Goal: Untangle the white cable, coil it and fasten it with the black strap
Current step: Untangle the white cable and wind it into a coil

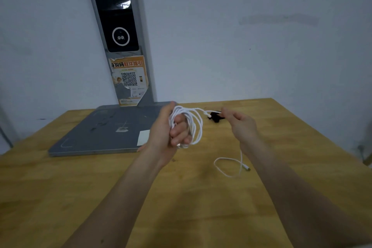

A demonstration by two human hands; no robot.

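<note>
The left hand (171, 127) is raised above the wooden table (201, 207), its fingers curled shut around a bundle of white cable (193, 125) — several loops hang through the fist and bulge out to the right of the knuckles. From the top of that bundle a short stretch of cable runs rightward to the right hand (239, 121), which pinches it between thumb and fingertips near a small white plug end. Another length drops from under the right hand down to the tabletop, where it lies in one loose open loop and ends in a connector (247, 168) pointing right.

The black strap (215, 117) lies on the table just behind the pinching fingers, crumpled; whether the fingers touch it cannot be told.

To the left sits a grey flat base (96, 133) with a small white sticker near its front right corner — a grey post (124, 46) rises from its back edge against the pale wall, carrying a dark screen and a torn orange label with a QR code.
</note>
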